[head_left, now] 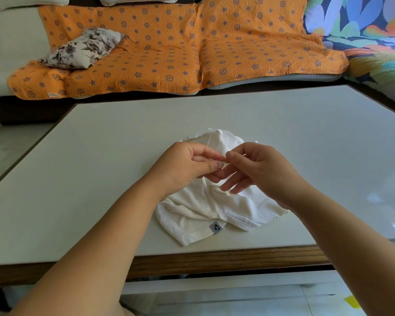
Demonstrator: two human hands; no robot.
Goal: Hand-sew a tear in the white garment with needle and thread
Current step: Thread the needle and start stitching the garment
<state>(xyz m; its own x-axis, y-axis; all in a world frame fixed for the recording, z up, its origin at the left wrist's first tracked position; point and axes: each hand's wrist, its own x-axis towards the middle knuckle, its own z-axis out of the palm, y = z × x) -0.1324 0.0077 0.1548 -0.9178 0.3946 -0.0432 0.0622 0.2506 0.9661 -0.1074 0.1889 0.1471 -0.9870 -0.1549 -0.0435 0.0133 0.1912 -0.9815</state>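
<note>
A crumpled white garment (205, 213) with a small grey label lies on the pale table (100, 179), near its front edge. Both hands hover just above it, fingertips meeting. My left hand (187, 167) pinches a thin needle (222, 158) between thumb and forefinger. My right hand (258, 172) pinches something very fine at the needle's tip, probably thread, too thin to make out. Its other fingers spread down toward the cloth. The tear is not visible.
The table has a wooden front edge (214, 258). Beyond its far side runs a sofa with an orange patterned cover (169, 53) and a floral cushion (82, 49). A colourful cover (363, 30) lies at the right.
</note>
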